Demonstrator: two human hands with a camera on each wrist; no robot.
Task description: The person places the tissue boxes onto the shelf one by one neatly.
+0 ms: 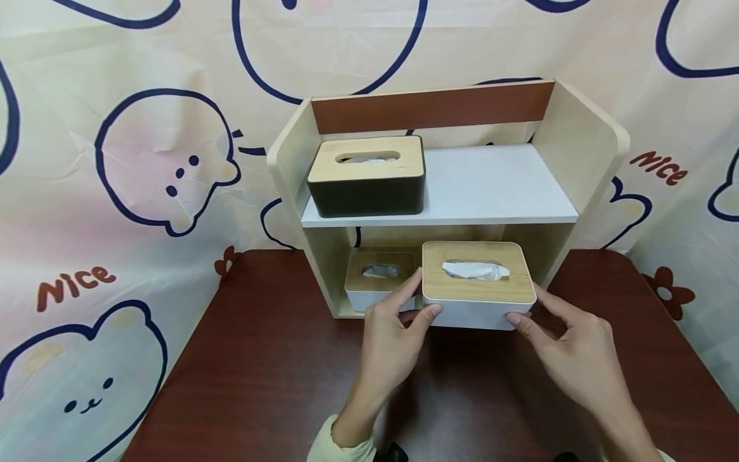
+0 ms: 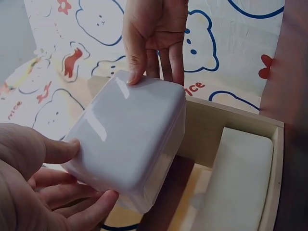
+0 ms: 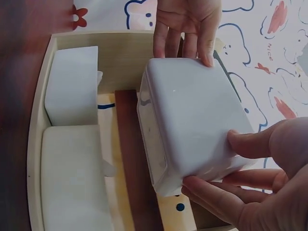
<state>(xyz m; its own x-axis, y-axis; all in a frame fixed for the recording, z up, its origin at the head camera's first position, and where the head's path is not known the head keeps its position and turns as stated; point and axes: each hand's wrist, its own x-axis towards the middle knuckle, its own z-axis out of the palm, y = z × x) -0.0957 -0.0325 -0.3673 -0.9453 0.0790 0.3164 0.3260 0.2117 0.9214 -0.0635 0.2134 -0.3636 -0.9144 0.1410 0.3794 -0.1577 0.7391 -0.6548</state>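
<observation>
A white tissue box (image 1: 479, 315) with a wooden lid and white tissue in its slot is held between both hands, in front of the shelf unit's lower level. My left hand (image 1: 392, 340) grips its left end, thumb on the front face and fingers at the side. At the right end my right hand (image 1: 577, 346) grips it the same way. Both wrist views show the box's smooth white surface (image 2: 125, 130), with the left hand's thumb and fingers (image 2: 72, 149) pressed to it. The head view hides the fingertips behind the box.
A black tissue box (image 1: 369, 192) with a wooden lid stands on the left of the white upper shelf (image 1: 485, 186). Below it, a white tissue box (image 1: 378, 263) sits at the left of the lower level. The wooden shelf unit (image 1: 583, 141) stands on a dark brown table (image 1: 260, 359) before a patterned backdrop.
</observation>
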